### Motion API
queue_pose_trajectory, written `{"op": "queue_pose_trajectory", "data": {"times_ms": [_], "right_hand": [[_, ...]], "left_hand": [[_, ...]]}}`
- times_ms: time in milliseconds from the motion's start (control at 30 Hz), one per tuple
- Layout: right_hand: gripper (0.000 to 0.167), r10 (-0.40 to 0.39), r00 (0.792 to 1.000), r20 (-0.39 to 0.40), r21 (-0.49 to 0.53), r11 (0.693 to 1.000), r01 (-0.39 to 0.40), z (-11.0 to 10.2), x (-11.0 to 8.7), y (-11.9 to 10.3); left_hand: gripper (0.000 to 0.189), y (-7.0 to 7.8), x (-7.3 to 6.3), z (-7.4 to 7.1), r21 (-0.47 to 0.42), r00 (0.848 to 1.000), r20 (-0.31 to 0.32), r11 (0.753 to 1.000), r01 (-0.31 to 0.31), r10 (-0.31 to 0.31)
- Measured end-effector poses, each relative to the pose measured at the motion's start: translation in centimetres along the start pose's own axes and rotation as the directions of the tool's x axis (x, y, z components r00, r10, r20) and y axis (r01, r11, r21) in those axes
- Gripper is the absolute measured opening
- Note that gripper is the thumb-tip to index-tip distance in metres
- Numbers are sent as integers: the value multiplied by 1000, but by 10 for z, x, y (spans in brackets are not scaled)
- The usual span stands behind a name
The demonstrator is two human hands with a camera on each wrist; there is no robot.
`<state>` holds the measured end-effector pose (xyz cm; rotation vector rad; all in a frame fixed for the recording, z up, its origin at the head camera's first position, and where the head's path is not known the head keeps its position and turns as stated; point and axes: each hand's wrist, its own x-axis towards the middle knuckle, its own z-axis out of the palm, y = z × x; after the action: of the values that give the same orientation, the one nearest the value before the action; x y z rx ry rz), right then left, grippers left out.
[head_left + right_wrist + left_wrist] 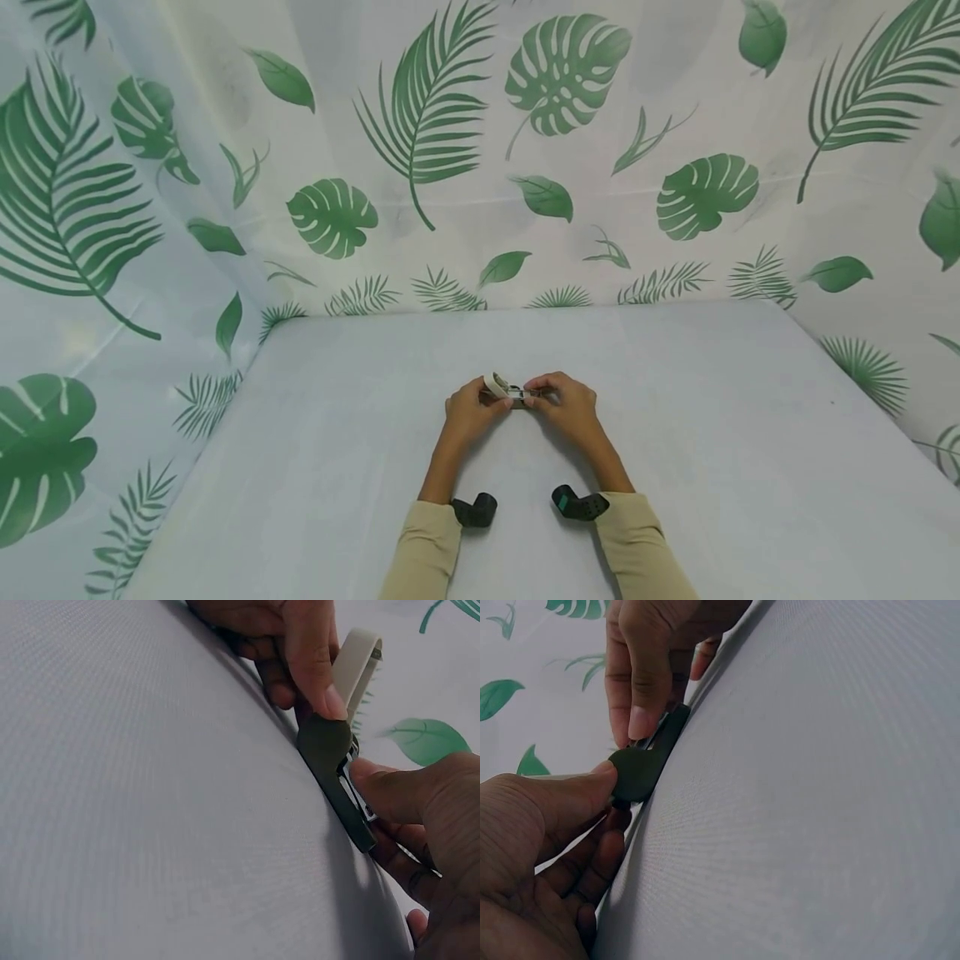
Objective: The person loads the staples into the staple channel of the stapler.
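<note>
Stapler [328, 750], one, left hand [470, 410], right hand [573, 407], both pinching it

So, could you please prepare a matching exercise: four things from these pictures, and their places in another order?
Things:
1. small dark-green and cream stapler
2. white sheet printed with green leaves
3. two curved black devices
4. beige cloth sleeves

Places:
A. behind the white cloth-covered table
B. around the forearms
C. between bare left hand and right hand
D. at the sleeve ends

Pairs: 1-C, 2-A, 3-D, 4-B
</note>
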<state>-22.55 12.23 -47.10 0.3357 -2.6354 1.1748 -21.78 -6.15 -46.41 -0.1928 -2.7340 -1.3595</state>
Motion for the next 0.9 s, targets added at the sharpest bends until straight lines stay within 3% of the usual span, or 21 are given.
{"op": "queue_pose_trajectory", "data": {"times_ms": [167, 333, 533, 900], "right_hand": [[26, -43, 999, 6, 37, 998, 42, -2, 0, 3], [22, -83, 997, -2, 47, 995, 83, -2, -1, 5], [16, -101, 995, -4, 15, 995, 101, -1, -4, 5], [16, -99, 995, 25, 45, 994, 98, -3, -2, 4]], "left_hand": [[25, 1, 2, 0, 2, 1000, 6, 1000, 1, -1], [25, 1, 2, 1, 3, 1000, 10, 1000, -10, 10], [26, -1, 0, 1, 11, 1000, 15, 1000, -8, 7], [25, -3, 2, 1, -11, 1000, 9, 1000, -19, 19]]}}
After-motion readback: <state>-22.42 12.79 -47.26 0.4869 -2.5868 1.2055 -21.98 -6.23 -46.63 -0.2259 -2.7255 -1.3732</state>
